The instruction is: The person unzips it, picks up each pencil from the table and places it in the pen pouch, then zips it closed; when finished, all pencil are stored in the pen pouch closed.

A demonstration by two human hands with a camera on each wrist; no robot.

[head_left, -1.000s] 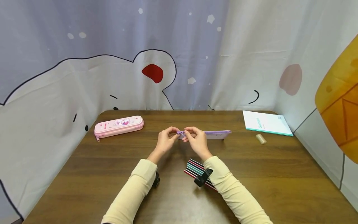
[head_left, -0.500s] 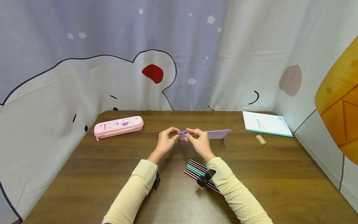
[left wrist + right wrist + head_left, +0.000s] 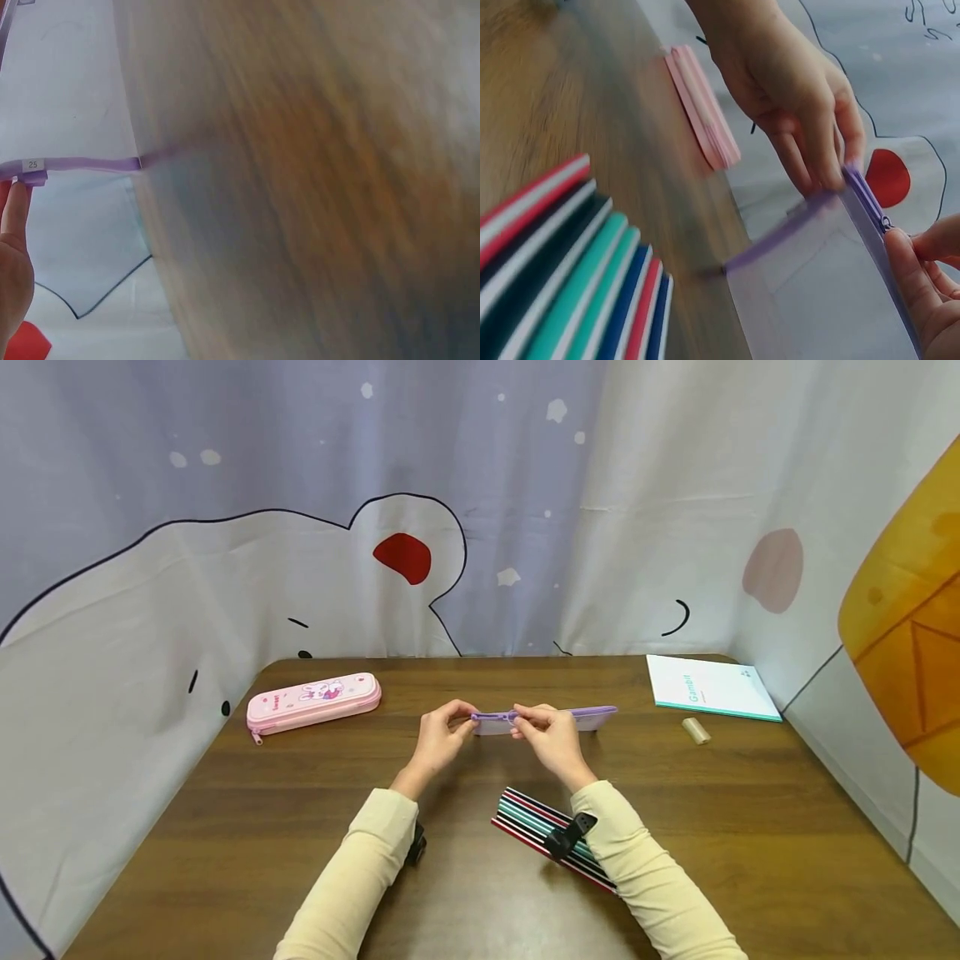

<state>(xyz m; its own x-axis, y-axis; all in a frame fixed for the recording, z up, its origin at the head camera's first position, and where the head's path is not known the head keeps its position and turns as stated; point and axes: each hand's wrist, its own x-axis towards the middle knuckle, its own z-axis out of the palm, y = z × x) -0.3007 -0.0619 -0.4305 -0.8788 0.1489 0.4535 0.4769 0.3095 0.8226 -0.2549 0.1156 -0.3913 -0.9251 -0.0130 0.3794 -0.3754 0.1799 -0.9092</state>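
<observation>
A translucent zip pouch (image 3: 596, 720) with purple edging stands upright on the table in front of both hands. My left hand (image 3: 437, 739) pinches its upper left corner, where the purple zip (image 3: 864, 193) ends in the right wrist view. With thumb and finger my right hand (image 3: 555, 739) pinches the zip pull, a short way along the top edge from that corner. In the left wrist view the pouch's purple side edge (image 3: 90, 163) shows a small white tag marked 25, with the left fingers (image 3: 15, 214) beside it.
A stack of thin books (image 3: 517, 818) with coloured covers lies under the right wrist. A pink pencil case (image 3: 315, 702) is at the back left. At the back right lie a white booklet (image 3: 712, 687) and a small beige roll (image 3: 696, 731). A printed curtain (image 3: 525, 527) hangs behind the table.
My right hand has slid to the right along the pouch's top edge with the zip pull, widening the gap between the hands. The left hand has stayed at the corner.
</observation>
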